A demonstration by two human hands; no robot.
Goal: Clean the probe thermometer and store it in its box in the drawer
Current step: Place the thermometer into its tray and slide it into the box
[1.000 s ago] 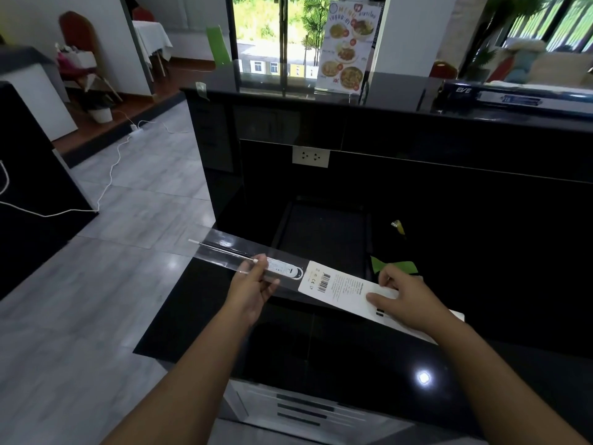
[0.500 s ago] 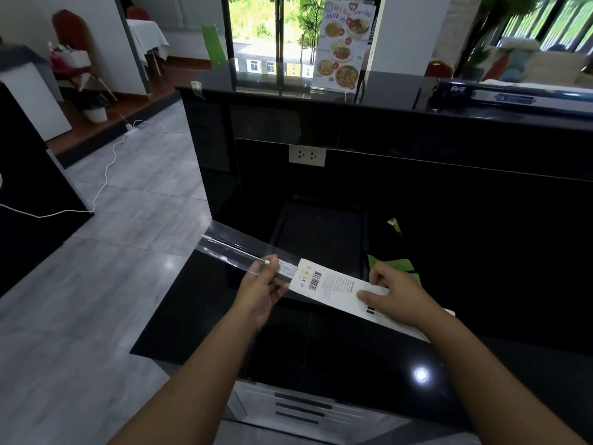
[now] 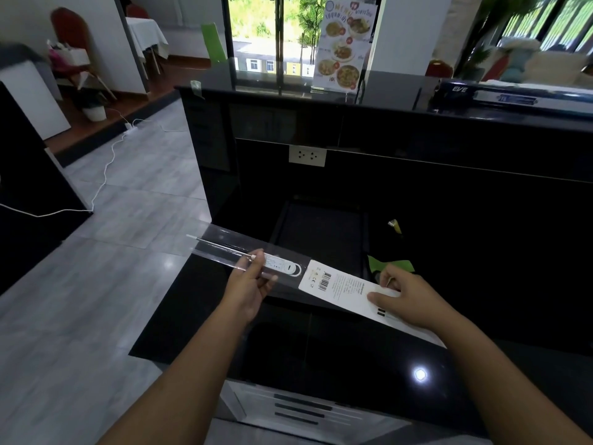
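The left hand (image 3: 248,285) is pinched on the probe thermometer (image 3: 272,263), whose white body sits inside the clear sleeve of its box (image 3: 340,281) while the thin metal stem runs out toward the open far-left end. The right hand (image 3: 406,298) lies flat with fingers spread, pressing the box's white printed card onto the black surface (image 3: 321,348). To seat it well, I'd say keep the stem in line with the sleeve and the card pinned so nothing skews. The sleeve's open end overhangs the surface's left edge above the floor (image 3: 96,284), so there is free room there. Just behind the box a dark recess (image 3: 321,232) opens; a green scrap (image 3: 390,264) lies beside the right hand.
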